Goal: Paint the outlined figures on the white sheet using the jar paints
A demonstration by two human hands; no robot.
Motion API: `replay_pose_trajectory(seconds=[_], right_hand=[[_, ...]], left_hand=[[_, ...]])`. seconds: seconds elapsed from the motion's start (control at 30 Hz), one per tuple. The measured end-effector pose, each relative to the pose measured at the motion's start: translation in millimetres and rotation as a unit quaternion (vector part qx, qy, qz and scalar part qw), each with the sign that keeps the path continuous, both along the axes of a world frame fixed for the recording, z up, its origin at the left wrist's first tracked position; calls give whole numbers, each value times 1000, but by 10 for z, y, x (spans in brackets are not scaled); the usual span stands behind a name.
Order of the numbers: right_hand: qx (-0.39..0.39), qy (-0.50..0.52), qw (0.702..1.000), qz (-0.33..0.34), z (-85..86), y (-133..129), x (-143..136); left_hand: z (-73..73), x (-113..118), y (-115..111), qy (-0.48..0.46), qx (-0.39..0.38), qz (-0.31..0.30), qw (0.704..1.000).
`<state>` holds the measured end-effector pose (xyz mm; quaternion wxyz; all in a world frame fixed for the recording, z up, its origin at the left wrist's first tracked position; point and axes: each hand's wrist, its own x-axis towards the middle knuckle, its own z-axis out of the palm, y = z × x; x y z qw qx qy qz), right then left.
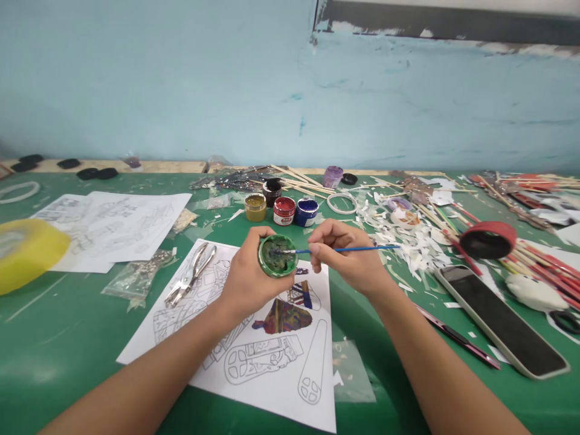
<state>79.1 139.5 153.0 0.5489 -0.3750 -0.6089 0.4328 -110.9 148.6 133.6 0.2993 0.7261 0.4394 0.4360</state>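
Observation:
My left hand is wrapped round a small jar of green paint, tilted so its mouth faces me. In my right hand I pinch a thin blue paintbrush, its bristles at the jar's mouth. Below both hands lies a white sheet printed with outlined shapes, a few of them painted in dark red, blue and brown. A metal hole punch rests on the sheet's upper left. Open jars of yellow paint, red paint and blue paint stand just beyond.
At right are a phone, a pink-and-black cutter, paper scraps and a red cup on its side. To the left lie printed sheets, a bag of small parts and a yellow tape roll. A wall stands behind.

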Motion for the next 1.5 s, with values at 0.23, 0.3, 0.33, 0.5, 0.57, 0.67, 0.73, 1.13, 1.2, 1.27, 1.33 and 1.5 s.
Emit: replay_pose_trajectory(seconds=[0.23,0.3,0.33,0.5,0.57,0.67,0.73,1.13,1.2,1.27,1.33,1.5], right_hand=[[-45,-28,998,22,33,-8,67],[-46,-20,999,16,31,-21,68],[-40,-9,999,13,28,-28,64],[17,64,998,-10,13,-60,24],[24,74,997,-17,9,-71,3],[30,53,998,-27,-14,-82,-30],[39,28,998,-31,-41,-85,-49],[49,-20,999,-6,-34,-119,-76],[38,-10,999,-3,-37,-117,-78],[34,-15,999,-4,-40,-111,-74],[32,-29,999,-2,-43,-103,-66],[39,-39,998,27,-51,-86,-51]], left_hand=[[-8,-9,19,5,-2,3,1000],[-9,-15,17,11,-4,0,1000],[-10,-17,16,14,-5,0,1000],[-17,-12,16,29,-6,4,1000],[-22,-9,18,32,-6,3,999],[-28,-7,20,35,-10,2,999],[-29,-7,19,34,-13,1,999],[-49,-1,34,33,-19,0,999],[-57,-1,40,28,-16,-4,999],[-60,-3,44,25,-14,-1,1000],[-60,-8,45,23,-15,3,1000],[-57,-17,49,22,-16,3,1000]])
